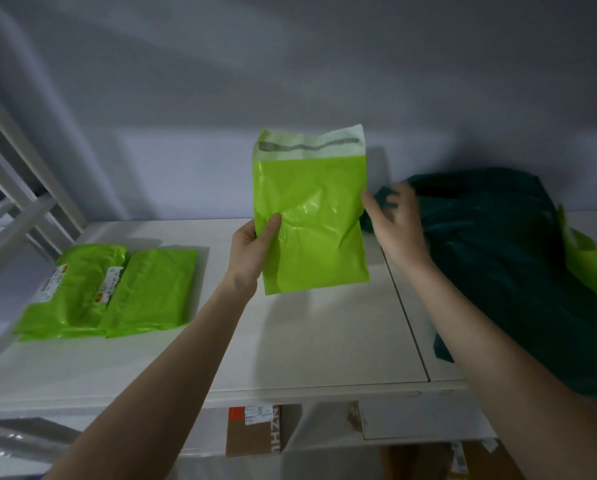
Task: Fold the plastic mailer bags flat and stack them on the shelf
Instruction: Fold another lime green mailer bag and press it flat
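Note:
A lime-green plastic mailer bag (312,216) with a white adhesive flap on top is held upright above the white shelf (290,341). My left hand (254,244) pinches its lower left edge, thumb on the front. My right hand (395,223) hovers at the bag's right edge with loosely curled fingers; it looks apart from the bag and I cannot tell whether it touches the green sack behind it. Two folded lime-green mailers (106,292) with shipping labels lie side by side, overlapping, at the shelf's left.
A big dark green plastic sack (508,258) fills the shelf's right side, with more lime-green plastic (588,268) poking out at its right. White slanted shelf braces (16,202) stand at left. A cardboard box (255,431) sits on the level below.

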Demonstrator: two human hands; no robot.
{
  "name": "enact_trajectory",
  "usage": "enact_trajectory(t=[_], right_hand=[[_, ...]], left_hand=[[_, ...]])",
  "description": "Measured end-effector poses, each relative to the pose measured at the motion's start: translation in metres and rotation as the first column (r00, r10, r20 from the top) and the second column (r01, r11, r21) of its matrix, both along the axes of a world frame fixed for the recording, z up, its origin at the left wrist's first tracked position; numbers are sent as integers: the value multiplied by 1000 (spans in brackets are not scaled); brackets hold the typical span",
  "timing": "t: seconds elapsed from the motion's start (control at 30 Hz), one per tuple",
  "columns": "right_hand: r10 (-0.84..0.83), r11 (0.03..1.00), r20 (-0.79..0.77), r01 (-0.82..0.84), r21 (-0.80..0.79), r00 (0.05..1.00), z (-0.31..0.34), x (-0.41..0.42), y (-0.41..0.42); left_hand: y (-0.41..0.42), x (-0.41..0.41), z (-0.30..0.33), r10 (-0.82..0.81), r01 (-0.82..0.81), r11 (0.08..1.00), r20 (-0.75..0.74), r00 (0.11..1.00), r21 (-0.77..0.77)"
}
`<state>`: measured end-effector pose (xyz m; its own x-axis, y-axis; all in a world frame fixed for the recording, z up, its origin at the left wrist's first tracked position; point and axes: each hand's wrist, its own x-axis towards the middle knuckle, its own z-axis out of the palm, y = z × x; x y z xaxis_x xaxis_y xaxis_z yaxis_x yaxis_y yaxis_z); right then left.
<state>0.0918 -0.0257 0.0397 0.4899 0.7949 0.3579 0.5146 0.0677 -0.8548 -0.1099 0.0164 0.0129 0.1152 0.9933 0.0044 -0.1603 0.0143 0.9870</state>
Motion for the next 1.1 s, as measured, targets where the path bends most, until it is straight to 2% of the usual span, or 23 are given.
enact_trajectory(t=[0.07,0.13,0.23,0.6,0.7,0.8,1.1], right_hand=[[87,983,-158,-111,-148,984,-11,-3,0],[123,976,-186,-153,-154,975,-25,-4,1],[122,987,-211,-141,-79,970,-34,-12,3],[38,993,-96,-27,117,995,-39,-22,4],[29,993,-73,-21,113,997,-40,-22,6],[8,992,-47,-2,123,999,-41,-21,6],[-20,999,32,19,43,999,-52,-21,5]], left_hand=[[2,0,0,15,-15,1000,16,1000,2],[3,1,-1,16,-16,1000,16,1000,2],[2,4,-2,21,-20,1000,33,999,-15],[9,4,-4,112,-111,994,26,993,-20],[14,5,-2,100,-98,994,47,994,-47],[18,6,-2,144,-144,989,3,990,17],[21,12,-9,190,-190,976,11,982,107]])
